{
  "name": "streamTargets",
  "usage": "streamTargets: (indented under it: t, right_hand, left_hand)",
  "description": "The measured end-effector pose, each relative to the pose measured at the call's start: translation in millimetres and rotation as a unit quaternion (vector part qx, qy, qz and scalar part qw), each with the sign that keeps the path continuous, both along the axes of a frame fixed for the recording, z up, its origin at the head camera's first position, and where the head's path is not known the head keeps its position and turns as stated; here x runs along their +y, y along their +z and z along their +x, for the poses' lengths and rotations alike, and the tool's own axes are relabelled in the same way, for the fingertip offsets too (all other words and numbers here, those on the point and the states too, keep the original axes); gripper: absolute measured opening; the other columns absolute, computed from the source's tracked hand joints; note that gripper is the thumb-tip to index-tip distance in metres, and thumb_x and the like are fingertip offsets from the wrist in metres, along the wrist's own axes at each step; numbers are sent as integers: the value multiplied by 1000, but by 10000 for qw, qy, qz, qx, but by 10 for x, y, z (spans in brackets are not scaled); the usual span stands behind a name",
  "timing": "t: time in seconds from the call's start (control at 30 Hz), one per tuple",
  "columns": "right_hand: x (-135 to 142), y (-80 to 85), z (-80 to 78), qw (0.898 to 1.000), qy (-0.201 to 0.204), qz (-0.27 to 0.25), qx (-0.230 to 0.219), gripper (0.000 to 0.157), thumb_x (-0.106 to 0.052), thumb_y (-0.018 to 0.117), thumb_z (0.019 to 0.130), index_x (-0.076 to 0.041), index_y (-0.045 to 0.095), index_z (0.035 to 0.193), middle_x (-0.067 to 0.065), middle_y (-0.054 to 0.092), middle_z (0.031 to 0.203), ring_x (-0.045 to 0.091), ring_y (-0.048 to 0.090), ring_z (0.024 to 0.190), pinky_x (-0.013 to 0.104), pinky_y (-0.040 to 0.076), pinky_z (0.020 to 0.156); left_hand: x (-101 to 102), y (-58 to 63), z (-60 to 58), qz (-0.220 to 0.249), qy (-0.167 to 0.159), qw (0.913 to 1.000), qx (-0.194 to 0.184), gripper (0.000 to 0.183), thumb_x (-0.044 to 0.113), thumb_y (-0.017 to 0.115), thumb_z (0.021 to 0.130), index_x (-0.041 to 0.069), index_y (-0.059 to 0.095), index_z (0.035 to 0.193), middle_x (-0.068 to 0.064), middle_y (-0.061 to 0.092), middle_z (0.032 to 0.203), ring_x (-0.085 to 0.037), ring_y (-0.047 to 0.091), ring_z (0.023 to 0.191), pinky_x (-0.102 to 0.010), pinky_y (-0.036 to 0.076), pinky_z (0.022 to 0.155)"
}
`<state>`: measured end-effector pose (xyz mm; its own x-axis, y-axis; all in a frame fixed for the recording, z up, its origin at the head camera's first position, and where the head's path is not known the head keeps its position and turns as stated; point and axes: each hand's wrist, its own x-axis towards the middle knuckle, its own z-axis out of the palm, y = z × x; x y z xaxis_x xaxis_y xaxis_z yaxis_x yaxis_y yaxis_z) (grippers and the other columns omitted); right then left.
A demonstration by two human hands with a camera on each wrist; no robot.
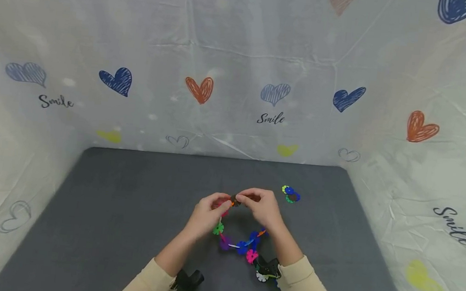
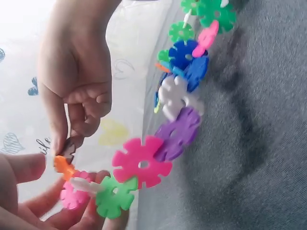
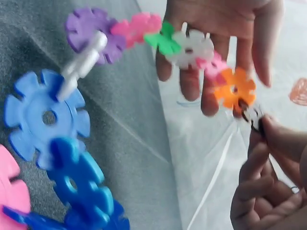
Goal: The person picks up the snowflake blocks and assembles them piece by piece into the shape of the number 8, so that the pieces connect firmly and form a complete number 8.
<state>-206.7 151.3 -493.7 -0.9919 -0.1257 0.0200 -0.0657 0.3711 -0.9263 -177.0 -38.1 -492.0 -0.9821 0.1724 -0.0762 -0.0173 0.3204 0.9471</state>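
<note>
A chain of notched plastic discs in several colours hangs in a loop between the hands, with a purple disc (image 1: 225, 243) and blue disc (image 1: 241, 247) at its near side. My right hand (image 1: 264, 208) pinches a dark brown disc (image 2: 69, 149) between thumb and fingertips. That disc meets an orange disc (image 3: 235, 89) at the chain's end. My left hand (image 1: 207, 215) carries this end: its straight fingers (image 3: 189, 86) lie behind the pink disc (image 2: 75, 193) and orange disc, and the thumb stands apart. A green disc (image 2: 115, 196) and a larger pink disc (image 2: 142, 163) follow along the chain.
A small cluster of joined discs (image 1: 291, 194) lies on the dark grey table (image 1: 133, 201), far right of the hands. The chain's other end, with a white disc (image 1: 261, 277), lies by the right wrist camera (image 1: 268, 266). A heart-printed curtain (image 1: 232, 69) encloses the table.
</note>
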Motion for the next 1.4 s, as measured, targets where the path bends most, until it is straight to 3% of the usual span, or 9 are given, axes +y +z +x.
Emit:
streamTargets:
  t: [0.1,0.2,0.3,0.4,0.6,0.8,1.0,1.2,1.4]
  right_hand:
    - [-3,27,9,9992,399,68,60,19,-28,73,94,-11,79,100,3,75,92,24,68,84,36,54,73]
    - [84,2,-17,9990,447,87,-46,24,-30,73,95,-9,78,104,4,74,93,32,67,88,40,54,75]
    - [295,-71,-107,9994,-48,221,-246,28,-34,74,93,-11,77,108,4,75,99,35,68,95,41,55,79]
    - [552,-114,-218,9953,-749,531,-316,28,-35,75,93,-13,77,109,7,76,102,29,70,95,41,56,79]
    - [987,-296,-411,9741,-1724,1413,-387,34,-33,71,96,-7,73,116,15,74,110,35,63,107,47,53,84]
    - [1142,-461,-502,9484,-2165,2253,-535,44,-34,70,96,-2,67,127,21,68,124,42,60,116,55,49,94]
    - [1163,-556,-527,9361,-2264,2625,-590,39,-29,72,95,-3,69,124,20,69,119,38,64,108,52,51,89]
    - [1194,-619,-535,9442,-2325,2281,-496,23,-19,77,90,-3,72,106,18,71,107,37,62,100,50,49,85]
    - [1194,-580,-501,9582,-2120,1891,-329,18,-21,78,90,-4,71,93,17,70,100,35,58,94,45,47,79]
  left_hand:
    - [-8,-20,-36,-176,152,9996,170,29,35,65,99,12,76,113,-11,74,100,-18,67,83,-32,54,68]
    - [-19,-53,-47,-35,392,9992,-9,23,30,69,97,9,79,103,-17,74,90,-25,71,75,-31,55,63]
    - [-60,-75,-39,295,551,9975,-322,24,26,71,96,5,77,106,-20,75,94,-33,74,80,-31,59,67]
    - [-130,-86,-31,416,722,9951,-539,24,26,72,95,6,75,108,-17,75,96,-30,74,84,-31,58,72]
    - [-239,-71,-11,232,1089,9926,-480,15,21,71,96,9,76,104,-5,73,95,-19,67,82,-30,54,70]
    - [-256,-66,2,310,1085,9932,-302,19,27,75,93,11,76,103,-5,73,95,-18,63,74,-29,52,62]
    - [-239,-47,34,172,1239,9921,-43,19,30,78,90,13,79,99,-3,75,95,-16,64,78,-30,54,68]
    - [-225,-41,42,93,1255,9921,-16,20,31,76,92,13,79,100,-2,75,94,-17,66,81,-29,55,69]
    - [-219,-55,34,560,1206,9906,-322,21,27,74,94,8,77,102,-14,76,93,-33,73,83,-39,60,73]
